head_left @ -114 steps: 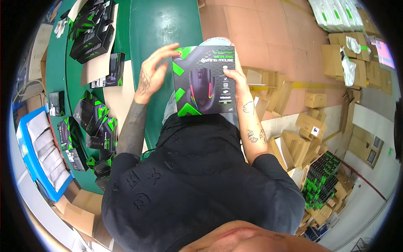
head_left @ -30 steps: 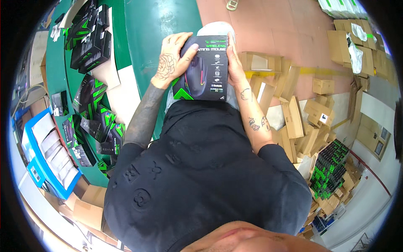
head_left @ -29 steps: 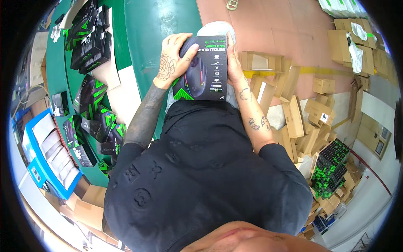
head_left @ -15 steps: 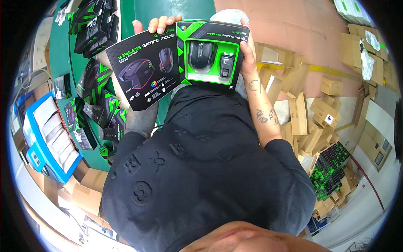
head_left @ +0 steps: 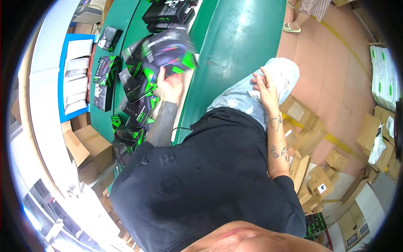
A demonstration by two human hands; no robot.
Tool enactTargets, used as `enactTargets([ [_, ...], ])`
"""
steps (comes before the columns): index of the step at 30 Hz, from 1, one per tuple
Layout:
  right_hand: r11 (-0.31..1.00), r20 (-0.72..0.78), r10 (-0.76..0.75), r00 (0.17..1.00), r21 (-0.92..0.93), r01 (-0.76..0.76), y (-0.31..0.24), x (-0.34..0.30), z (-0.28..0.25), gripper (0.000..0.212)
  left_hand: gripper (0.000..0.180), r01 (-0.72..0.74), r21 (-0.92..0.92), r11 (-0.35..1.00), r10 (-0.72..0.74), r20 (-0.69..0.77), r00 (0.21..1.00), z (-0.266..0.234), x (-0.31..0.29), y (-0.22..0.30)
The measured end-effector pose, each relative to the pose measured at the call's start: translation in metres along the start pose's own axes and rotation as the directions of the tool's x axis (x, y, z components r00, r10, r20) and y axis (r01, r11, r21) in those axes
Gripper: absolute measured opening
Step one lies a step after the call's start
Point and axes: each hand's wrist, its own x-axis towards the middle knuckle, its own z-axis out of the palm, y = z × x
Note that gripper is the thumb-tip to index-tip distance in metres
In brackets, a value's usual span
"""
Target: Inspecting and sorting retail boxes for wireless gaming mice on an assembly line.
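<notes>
My left hand grips a black-and-green gaming mouse box by its lower edge. Motion smears the box, but a mouse picture shows on the side facing up. It is held over several similar mouse boxes that lie in a loose heap on the green table. My right hand is by my knee in pale ripped jeans, fingers loosely spread, holding nothing.
More black boxes are stacked farther along the table. A blue-framed bin of pale packets stands left. Cardboard boxes lie on the floor at right. Another person's sandalled foot shows at the far edge.
The mouse box, held before me in both hands with its flap open, is now over the heap at left in my left hand alone. My right hand has let go and dropped to my knee.
</notes>
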Motion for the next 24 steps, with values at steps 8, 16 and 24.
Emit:
enactTargets([
  [8, 0.987, -0.039, 0.101, 0.994, 0.133, -0.095, -0.014, -0.001, 0.001, 0.041, 0.043, 0.137, 0.594, 0.792, -0.099, -0.097, 0.99, -0.042, 0.077, -0.041],
  [16, 0.973, -0.024, 0.058, 0.998, 0.226, -0.051, -0.002, -0.012, 0.004, 0.036, 0.041, -0.167, 0.342, 0.925, 0.226, -0.138, 0.964, -0.022, 0.245, 0.002],
  [24, 0.971, -0.078, 0.121, 0.99, 0.216, -0.102, -0.004, -0.01, -0.007, 0.033, 0.018, 0.123, 0.375, 0.919, 0.02, -0.357, 0.934, 0.016, 0.235, -0.034],
])
